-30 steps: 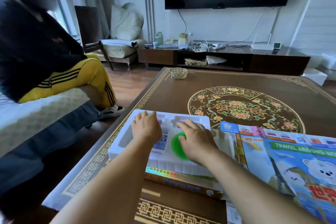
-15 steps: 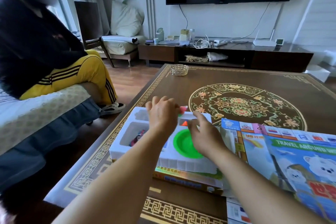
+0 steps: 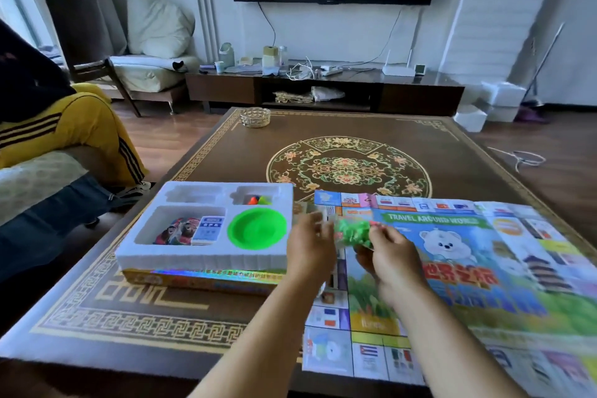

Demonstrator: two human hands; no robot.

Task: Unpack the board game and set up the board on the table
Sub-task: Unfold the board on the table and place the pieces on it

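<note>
Over near right of desk (image 3: 371,126): left hand (image 3: 310,250) and right hand (image 3: 392,257) both pinching small clear bag of green pieces (image 3: 352,231), blurred. Beneath, unfolded game board (image 3: 484,268), bear picture, printed "TRAVEL AROUND WORLD", flag squares along edges. Left: white tray (image 3: 200,255) on box (image 3: 206,279); green dish (image 3: 257,229), cards (image 3: 190,231).

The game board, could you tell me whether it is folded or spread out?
Spread out. The board lies flat and open on the table, to the right of the tray, with its centre picture and bordering squares showing.
</note>
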